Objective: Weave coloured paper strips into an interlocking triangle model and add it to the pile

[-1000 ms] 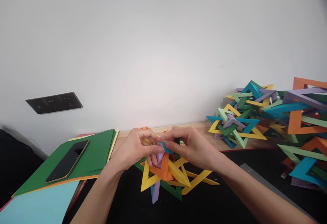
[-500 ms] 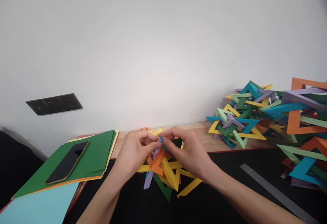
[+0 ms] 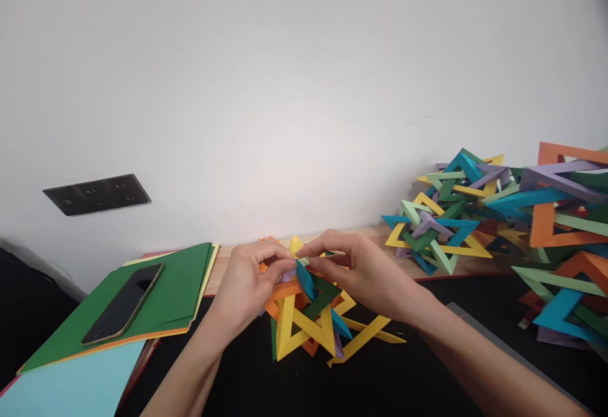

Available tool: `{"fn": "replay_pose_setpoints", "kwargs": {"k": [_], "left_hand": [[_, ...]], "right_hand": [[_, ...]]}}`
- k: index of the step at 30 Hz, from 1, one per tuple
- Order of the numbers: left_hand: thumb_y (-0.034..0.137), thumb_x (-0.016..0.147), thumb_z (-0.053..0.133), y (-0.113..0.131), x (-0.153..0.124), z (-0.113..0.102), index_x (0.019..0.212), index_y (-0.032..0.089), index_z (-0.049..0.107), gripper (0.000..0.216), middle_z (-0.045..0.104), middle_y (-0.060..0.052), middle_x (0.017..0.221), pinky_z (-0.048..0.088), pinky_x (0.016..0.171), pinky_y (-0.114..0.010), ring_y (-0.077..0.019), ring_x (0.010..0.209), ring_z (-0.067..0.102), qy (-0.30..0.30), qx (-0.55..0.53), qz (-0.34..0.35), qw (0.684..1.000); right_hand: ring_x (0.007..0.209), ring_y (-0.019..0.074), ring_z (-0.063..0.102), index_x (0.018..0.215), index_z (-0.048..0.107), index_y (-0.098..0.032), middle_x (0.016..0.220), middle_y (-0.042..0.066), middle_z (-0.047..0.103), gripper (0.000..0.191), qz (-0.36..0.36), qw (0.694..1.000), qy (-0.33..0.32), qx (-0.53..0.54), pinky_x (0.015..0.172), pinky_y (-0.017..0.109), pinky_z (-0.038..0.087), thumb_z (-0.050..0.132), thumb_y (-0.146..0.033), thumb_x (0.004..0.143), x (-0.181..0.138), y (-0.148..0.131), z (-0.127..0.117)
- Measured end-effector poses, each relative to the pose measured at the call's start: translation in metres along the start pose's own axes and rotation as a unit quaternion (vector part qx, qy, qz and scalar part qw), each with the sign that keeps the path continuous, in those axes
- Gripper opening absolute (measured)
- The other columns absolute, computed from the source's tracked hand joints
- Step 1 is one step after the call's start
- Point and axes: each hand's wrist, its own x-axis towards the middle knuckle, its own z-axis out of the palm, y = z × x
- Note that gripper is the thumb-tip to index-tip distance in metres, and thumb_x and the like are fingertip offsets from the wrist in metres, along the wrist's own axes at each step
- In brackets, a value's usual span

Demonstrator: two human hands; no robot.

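Low over the black mat, between my hands, is a folded-paper star model [image 3: 327,331] of interlocked yellow, orange, blue, green and purple strips. My left hand [image 3: 247,284] pinches it at the upper left, thumb and index finger closed over a purple strip [image 3: 287,275]. From the other side my right hand [image 3: 363,271] has its thumb and index finger bent together at the top of the model, by the pointed tip of a blue strip [image 3: 306,281]. The fingertips partly hide what they grip there. Loose-looking yellow strips [image 3: 368,338] lie at the model's right.
Finished-looking paper stars [image 3: 437,233] are heaped at the right. A grey ruler [image 3: 503,344] lies partly under my right forearm. At left, a phone [image 3: 123,303] rests on green paper sheets [image 3: 183,296], with light-blue paper [image 3: 80,379] in front. A socket plate [image 3: 97,194] is on the wall.
The model has turned, so a yellow star face and the blue strip's tip now show towards me. My right hand has shifted slightly right and its fingers have moved; the left still pinches.
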Motion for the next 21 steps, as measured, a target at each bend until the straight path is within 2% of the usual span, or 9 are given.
{"fn": "replay_pose_setpoints", "kwargs": {"k": [3,9,12,15,21], "left_hand": [[0.019,0.079,0.054,-0.002,0.002,-0.002,0.058,0.017,0.063,0.023,0.060,-0.001,0.063,0.042,0.060,-0.024,-0.0148,0.062,0.053,-0.012,-0.004,0.011,1.000],[0.030,0.083,0.056,-0.005,0.000,-0.010,0.066,0.020,0.068,0.022,0.064,-0.001,0.073,0.041,0.062,-0.025,-0.0165,0.068,0.055,-0.011,0.065,0.018,0.998],[0.034,0.084,0.056,0.000,-0.007,-0.012,0.077,0.023,0.070,0.019,0.063,0.001,0.068,0.038,0.058,-0.025,-0.0157,0.064,0.053,-0.032,0.099,-0.007,0.995],[0.035,0.081,0.058,0.003,-0.010,-0.008,0.087,0.024,0.068,0.016,0.061,0.003,0.067,0.035,0.053,-0.024,-0.0145,0.058,0.050,-0.042,0.089,-0.049,0.994],[0.034,0.076,0.063,0.006,-0.006,0.000,0.085,0.019,0.066,0.018,0.060,0.002,0.067,0.038,0.054,-0.025,-0.0151,0.059,0.050,-0.017,0.054,-0.071,0.996]], "right_hand": [[0.088,0.0168,0.063,0.095,0.070,-0.025,0.100,0.002,0.066,0.023,-0.038,0.999,-0.022,-0.023,0.080,0.031,0.052,0.059,-0.013,0.080,0.002,0.003,-0.005],[0.079,0.0154,0.064,0.086,0.068,-0.021,0.086,0.001,0.069,0.019,-0.077,0.996,0.032,-0.043,0.069,0.027,0.052,0.056,-0.007,0.079,0.006,0.009,0.009],[0.077,0.0145,0.064,0.085,0.066,-0.020,0.084,0.000,0.069,0.017,-0.090,0.993,0.052,-0.053,0.065,0.025,0.050,0.058,-0.008,0.079,0.006,0.010,0.013],[0.076,0.0152,0.063,0.086,0.066,-0.020,0.083,0.001,0.069,0.015,-0.093,0.990,0.072,-0.074,0.065,0.026,0.049,0.059,-0.009,0.079,0.005,0.009,0.015],[0.075,0.0170,0.064,0.091,0.068,-0.020,0.085,0.003,0.069,0.014,-0.101,0.988,0.070,-0.092,0.063,0.027,0.049,0.058,-0.014,0.083,0.004,0.010,0.016]]}}
